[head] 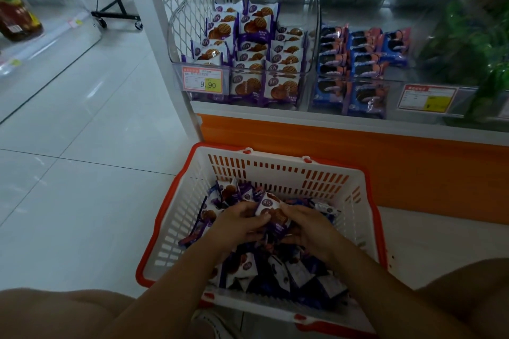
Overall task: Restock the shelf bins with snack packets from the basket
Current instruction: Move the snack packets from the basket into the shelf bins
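Your left hand (242, 224) and right hand (305, 231) both pinch purple-and-white waffle snack packets (271, 213) low inside the white-and-orange slatted plastic basket (275, 170) on the floor. Gather too many slick wrappers and some may slip during the lift. Darker blue ones mixed in could also end up in the clear plastic shelf bin (179, 47) of purple packets.

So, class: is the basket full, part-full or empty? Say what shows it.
Part-full: snack packets cover the floor of the basket, yet its slotted far wall stands bare above them.

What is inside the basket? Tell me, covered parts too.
The basket holds a loose heap of snack packets, mostly purple-and-white. The left hand and right hand grip one purple packet above it. The basket's floor and lower packets are covered.
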### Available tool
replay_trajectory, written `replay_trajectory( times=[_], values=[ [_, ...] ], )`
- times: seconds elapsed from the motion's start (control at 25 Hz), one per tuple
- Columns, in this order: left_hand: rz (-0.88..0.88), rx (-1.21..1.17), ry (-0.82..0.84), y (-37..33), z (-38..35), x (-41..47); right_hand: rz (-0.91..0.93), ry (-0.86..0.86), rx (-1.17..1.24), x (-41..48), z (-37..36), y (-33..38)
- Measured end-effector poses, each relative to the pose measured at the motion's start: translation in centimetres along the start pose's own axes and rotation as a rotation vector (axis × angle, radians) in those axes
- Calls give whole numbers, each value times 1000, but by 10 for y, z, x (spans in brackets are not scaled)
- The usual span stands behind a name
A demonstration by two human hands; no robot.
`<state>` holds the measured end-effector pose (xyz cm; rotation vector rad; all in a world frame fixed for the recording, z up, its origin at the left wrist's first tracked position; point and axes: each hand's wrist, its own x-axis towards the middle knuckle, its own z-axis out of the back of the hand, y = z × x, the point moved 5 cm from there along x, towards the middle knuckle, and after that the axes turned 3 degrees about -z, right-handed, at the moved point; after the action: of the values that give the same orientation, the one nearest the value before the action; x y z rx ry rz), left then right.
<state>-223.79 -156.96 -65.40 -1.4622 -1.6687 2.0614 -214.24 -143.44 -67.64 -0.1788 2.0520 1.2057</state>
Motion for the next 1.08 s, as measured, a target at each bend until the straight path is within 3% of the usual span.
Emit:
replay_trajectory(
  times=[0.24, 0.4, 0.56, 0.64, 0.72, 0.84, 0.96, 1.08],
  values=[
    [-46, -6, -61, -19, 2, -13, 14, -26, -88, -6, -10, 12],
    [-170, 163, -95, -70, 16, -30, 211, -16, -228, -23, -34, 58],
    [-489, 490, -196, -160, 34, -58, 513, -76, -537, -60, -76, 142],
    [-648, 535, -273, -203, 40, -71, 629, -140, -677, -80, -97, 195],
    [-777, 575, -394, -237, 48, -78, 767, -256, -843, -92, -113, 254],
    [-899, 929, -569, -260, 63, -70, 957, -472, -1015, -75, -121, 341],
    [-770, 1226, -545, -252, 81, -42, 846, -615, -1196, -15, -120, 394],
    [-752, 1263, -522, -244, 94, -32, 644, -627, -1489, 42, -129, 404]
  ],
)
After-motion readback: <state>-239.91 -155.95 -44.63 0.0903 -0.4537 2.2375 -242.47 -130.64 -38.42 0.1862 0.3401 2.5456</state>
